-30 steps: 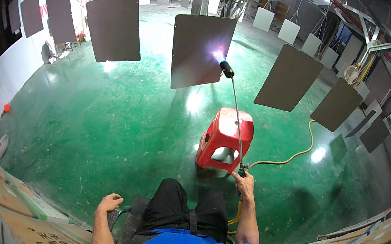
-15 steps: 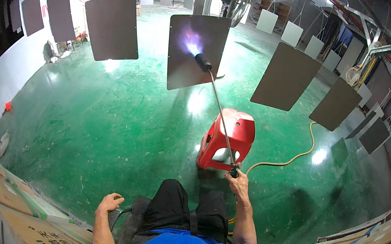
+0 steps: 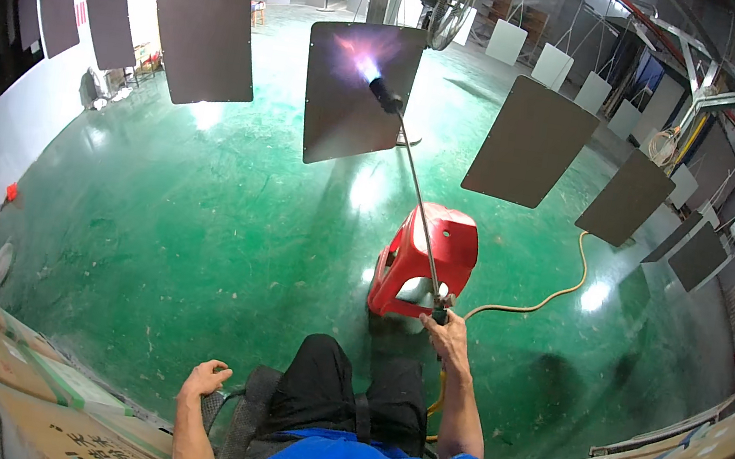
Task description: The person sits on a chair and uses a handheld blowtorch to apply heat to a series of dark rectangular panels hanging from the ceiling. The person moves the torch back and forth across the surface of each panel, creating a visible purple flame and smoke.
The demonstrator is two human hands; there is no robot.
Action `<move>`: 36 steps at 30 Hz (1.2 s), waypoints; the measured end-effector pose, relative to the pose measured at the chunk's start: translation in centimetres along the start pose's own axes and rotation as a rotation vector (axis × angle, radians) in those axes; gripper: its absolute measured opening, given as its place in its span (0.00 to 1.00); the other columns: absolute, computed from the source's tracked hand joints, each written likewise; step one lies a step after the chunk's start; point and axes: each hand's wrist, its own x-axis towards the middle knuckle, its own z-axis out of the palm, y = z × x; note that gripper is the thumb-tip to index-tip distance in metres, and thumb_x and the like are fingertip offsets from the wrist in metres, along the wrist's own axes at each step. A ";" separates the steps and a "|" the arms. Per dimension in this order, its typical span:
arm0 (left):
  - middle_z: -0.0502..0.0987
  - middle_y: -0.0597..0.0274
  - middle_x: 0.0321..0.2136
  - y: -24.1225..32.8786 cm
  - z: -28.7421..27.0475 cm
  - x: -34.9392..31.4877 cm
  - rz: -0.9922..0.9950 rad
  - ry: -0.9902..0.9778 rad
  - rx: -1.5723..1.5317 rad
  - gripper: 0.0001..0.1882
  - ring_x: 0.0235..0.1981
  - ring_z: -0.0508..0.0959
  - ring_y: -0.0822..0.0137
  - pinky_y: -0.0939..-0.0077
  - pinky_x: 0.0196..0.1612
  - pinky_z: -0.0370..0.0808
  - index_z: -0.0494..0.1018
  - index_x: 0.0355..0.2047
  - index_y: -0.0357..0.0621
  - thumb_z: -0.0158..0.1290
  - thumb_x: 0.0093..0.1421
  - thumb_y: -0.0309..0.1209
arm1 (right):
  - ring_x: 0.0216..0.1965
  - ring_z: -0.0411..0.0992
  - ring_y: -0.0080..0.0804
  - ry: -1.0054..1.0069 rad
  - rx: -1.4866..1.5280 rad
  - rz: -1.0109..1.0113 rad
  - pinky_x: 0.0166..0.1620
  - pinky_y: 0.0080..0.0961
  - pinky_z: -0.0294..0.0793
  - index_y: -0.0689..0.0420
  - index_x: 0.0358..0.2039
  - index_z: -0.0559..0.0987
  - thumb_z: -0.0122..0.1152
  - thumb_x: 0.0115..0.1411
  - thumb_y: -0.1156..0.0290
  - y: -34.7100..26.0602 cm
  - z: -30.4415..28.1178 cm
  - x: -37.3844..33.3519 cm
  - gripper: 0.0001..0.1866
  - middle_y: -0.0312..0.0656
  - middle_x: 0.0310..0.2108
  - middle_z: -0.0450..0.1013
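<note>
My right hand is closed round the handle of a long-tubed gas torch. The torch slants up and forward to a black nozzle, from which a blue-violet flame plays on the upper part of a hanging dark flat panel. A yellow hose curves over the floor near the torch handle. Out to the left, my left hand rests by the chair's armrest, holding nothing, its fingers loosely bent and apart.
A red plastic stool stands under the torch tube. More dark panels hang in a row on both sides. A large fan is behind, with cardboard boxes at the lower left and right.
The hanging panels have shifted slightly left. The torch nozzle has risen a little, and the flame now spreads wider near the panel's top. My left hand has hardly moved.
</note>
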 end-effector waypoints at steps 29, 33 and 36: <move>0.81 0.54 0.39 -1.4 0.3 0.9 -0.011 0.000 -0.017 0.25 0.33 0.83 0.65 0.68 0.41 0.78 0.75 0.51 0.43 0.58 0.58 0.45 | 0.31 0.75 0.35 -0.147 -0.266 0.057 0.38 0.35 0.72 0.60 0.37 0.81 0.71 0.49 0.57 3.8 7.0 1.7 0.21 0.45 0.27 0.77; 0.81 0.54 0.39 -1.2 0.3 0.9 -0.011 -0.004 -0.021 0.25 0.33 0.82 0.65 0.69 0.41 0.77 0.75 0.51 0.43 0.58 0.59 0.45 | 0.39 0.77 0.47 -0.215 -0.332 0.078 0.43 0.41 0.73 0.59 0.37 0.80 0.70 0.49 0.50 4.4 7.6 1.9 0.25 0.50 0.35 0.79; 0.81 0.54 0.39 -1.7 0.5 1.2 -0.006 0.000 -0.029 0.25 0.33 0.82 0.65 0.69 0.40 0.78 0.75 0.51 0.43 0.58 0.59 0.44 | 0.39 0.77 0.47 -0.215 -0.373 0.092 0.43 0.42 0.73 0.59 0.36 0.80 0.70 0.49 0.50 4.2 8.0 1.6 0.25 0.50 0.35 0.79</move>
